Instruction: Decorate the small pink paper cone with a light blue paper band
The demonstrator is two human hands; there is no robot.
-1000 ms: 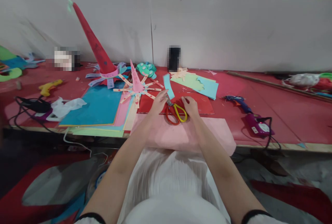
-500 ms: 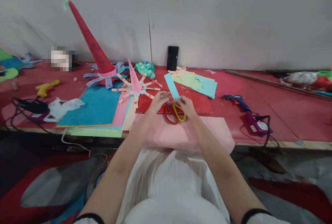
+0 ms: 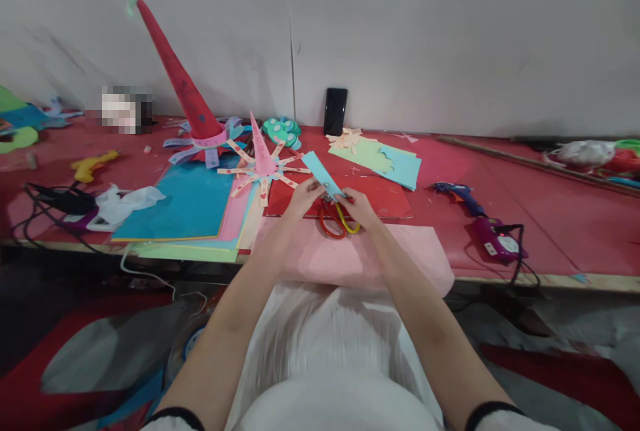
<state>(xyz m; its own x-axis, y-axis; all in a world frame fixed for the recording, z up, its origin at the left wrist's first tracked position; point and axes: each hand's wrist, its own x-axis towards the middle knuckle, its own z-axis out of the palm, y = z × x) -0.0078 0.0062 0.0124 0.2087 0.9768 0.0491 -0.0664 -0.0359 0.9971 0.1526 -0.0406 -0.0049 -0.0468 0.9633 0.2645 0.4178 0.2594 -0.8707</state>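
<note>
A light blue paper strip (image 3: pixel 317 168) slants between my two hands above the table. My left hand (image 3: pixel 306 198) pinches its left edge, fingers closed. At the strip's lower end, my right hand (image 3: pixel 359 207) grips it between thumb and fingers. Just below the hands are scissors (image 3: pixel 332 224) with one red and one yellow handle; their blades are mostly hidden. Pale pink sheet (image 3: pixel 320 261) lies along the table edge under my forearms, and a red sheet (image 3: pixel 390 199) is behind it.
A pink cone with paper strips (image 3: pixel 263 154) and a tall red cone (image 3: pixel 180 84) stand left. Coloured sheets (image 3: pixel 175 204) lie before them. A phone (image 3: pixel 335 111) leans on the back wall. A blue glue gun (image 3: pixel 457 196) and purple box (image 3: pixel 497 239) are at right.
The blue strip has tilted further left, its upper end swinging left and down. My left hand's fingers now meet the strip. The view has shifted slightly.
</note>
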